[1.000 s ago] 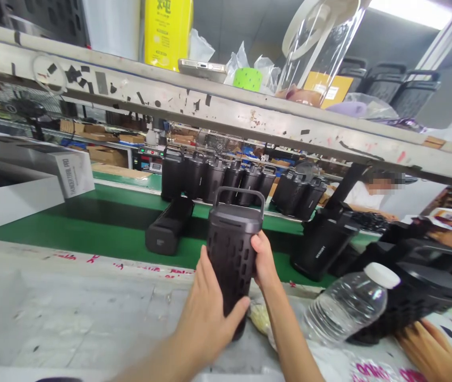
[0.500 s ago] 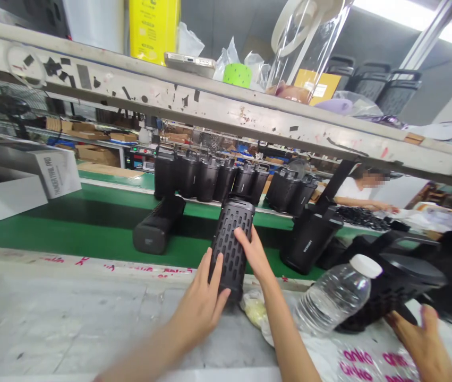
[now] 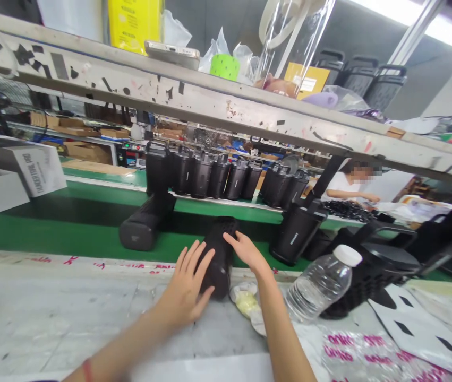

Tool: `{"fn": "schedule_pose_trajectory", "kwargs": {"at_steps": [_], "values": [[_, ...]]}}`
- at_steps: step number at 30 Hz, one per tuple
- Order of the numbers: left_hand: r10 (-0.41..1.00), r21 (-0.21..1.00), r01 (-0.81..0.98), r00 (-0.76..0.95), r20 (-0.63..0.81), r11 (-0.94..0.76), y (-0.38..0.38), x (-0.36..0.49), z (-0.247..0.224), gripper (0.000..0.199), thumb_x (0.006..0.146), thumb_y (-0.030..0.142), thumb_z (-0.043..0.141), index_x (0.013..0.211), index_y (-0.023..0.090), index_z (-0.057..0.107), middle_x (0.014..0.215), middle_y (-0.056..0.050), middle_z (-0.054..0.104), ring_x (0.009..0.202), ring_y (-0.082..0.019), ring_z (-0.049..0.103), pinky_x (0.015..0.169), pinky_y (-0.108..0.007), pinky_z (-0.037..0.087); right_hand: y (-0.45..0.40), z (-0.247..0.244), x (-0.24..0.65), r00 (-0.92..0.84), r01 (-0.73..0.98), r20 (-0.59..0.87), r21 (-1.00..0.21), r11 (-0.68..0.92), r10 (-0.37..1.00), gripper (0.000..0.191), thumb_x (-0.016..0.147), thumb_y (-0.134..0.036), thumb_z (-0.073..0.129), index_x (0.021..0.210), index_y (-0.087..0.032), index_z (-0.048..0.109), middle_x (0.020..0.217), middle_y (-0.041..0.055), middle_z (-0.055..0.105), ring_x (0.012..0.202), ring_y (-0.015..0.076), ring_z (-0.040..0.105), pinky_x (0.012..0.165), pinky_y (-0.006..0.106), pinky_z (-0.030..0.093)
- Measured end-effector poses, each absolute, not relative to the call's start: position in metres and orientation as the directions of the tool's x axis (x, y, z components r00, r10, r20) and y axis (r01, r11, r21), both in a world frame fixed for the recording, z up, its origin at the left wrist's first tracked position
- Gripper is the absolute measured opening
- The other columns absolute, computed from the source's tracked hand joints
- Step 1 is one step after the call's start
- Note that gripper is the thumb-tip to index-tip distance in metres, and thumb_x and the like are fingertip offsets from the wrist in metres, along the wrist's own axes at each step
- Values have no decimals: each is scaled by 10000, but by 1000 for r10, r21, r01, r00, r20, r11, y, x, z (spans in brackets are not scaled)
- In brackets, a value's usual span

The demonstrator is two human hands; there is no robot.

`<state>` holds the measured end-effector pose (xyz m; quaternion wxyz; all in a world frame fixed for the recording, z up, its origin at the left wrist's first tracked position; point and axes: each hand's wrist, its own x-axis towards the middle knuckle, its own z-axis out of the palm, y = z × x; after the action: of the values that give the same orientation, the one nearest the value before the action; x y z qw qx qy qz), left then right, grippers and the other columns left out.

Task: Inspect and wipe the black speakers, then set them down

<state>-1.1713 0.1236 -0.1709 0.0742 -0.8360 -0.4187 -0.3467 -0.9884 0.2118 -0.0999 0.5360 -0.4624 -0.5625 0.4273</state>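
A black speaker-like unit (image 3: 218,265) is tilted back between my hands, its near end over the grey counter (image 3: 90,307) and its far end over the green belt. My left hand (image 3: 188,278) lies along its left side with fingers spread, touching it. On the upper right side, my right hand (image 3: 245,252) grips it, thumb across the top; some of its fingers are hidden. Left of it, a similar black unit (image 3: 138,233) lies on the belt. Another black unit (image 3: 297,233) with a handle stands tilted to the right.
Several black units (image 3: 202,175) stand in a row behind the belt (image 3: 86,217). A water bottle (image 3: 323,284) stands at right beside a larger black unit (image 3: 369,265). A white box (image 3: 38,167) sits at left. An overhead shelf (image 3: 210,95) spans the view. Another person (image 3: 349,183) sits beyond.
The unit between my hands has turned, its slotted face no longer facing me. My left fingers have spread wider. Another hand at the lower right has left the view.
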Motion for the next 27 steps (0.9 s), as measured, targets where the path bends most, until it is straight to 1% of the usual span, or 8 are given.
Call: {"fn": "schedule_pose_trajectory", "kwargs": {"at_steps": [6,10,13,15,17,20,24,27], "values": [[495,-55,653,624,605,-756,130,-1170,-173,704,867,-3,482,1475,352,443,1516,-80,510,1415,-297,465,1179,-532,348,130,-9,-972,-4,32,465,-885,465,885,337,857,-460,700,1081,-210,735,1012,56,756,950,207,704,828,337,564],[555,-71,706,611,565,-705,151,-1175,-169,636,874,91,615,1432,375,504,1454,-73,579,1352,-326,530,1087,-497,455,77,20,-948,305,244,766,-638,731,566,206,929,-400,660,1008,-240,763,964,17,759,910,152,702,789,259,549],[641,-44,772,556,529,-634,180,-1179,-161,619,883,101,618,1437,351,504,1490,-88,540,1387,-341,486,1077,-513,451,69,21,-915,449,415,806,-571,709,386,170,923,-381,677,987,-253,769,964,4,756,915,142,695,812,255,527],[701,-13,822,493,515,-569,202,-1177,-154,616,887,53,591,1440,311,504,1525,-100,496,1424,-342,435,1097,-544,424,75,15,-887,453,445,775,-625,642,441,245,877,-440,711,1027,-252,759,1000,25,753,959,180,692,849,307,530],[757,27,873,407,511,-488,222,-1169,-146,588,891,33,586,1430,257,510,1539,-117,469,1440,-345,401,1122,-593,384,83,7,-861,381,439,695,-717,542,610,405,801,-514,747,1101,-242,731,1053,58,745,1000,238,686,902,400,529],[810,105,919,275,517,-379,239,-1140,-129,507,899,149,656,1387,203,532,1545,-130,427,1448,-362,359,1147,-641,330,95,-4,-841,219,529,530,-770,357,819,586,728,-546,748,1213,-227,672,1136,94,722,1090,309,651,1013,541,459],[828,243,894,208,520,-377,243,-1070,-99,567,913,361,660,1417,183,472,1516,-147,430,1402,-353,406,1130,-602,368,103,-7,-848,167,663,530,-684,304,831,512,765,-465,644,1203,-201,680,1172,118,706,1147,342,620,1060,601,406],[841,377,827,192,506,-416,248,-1006,-81,692,891,515,646,1448,173,420,1453,-161,483,1332,-337,482,1073,-553,438,91,-8,-829,181,665,572,-671,329,800,427,787,-437,602,1167,-268,698,1134,100,722,1150,358,631,1030,611,435]]}}
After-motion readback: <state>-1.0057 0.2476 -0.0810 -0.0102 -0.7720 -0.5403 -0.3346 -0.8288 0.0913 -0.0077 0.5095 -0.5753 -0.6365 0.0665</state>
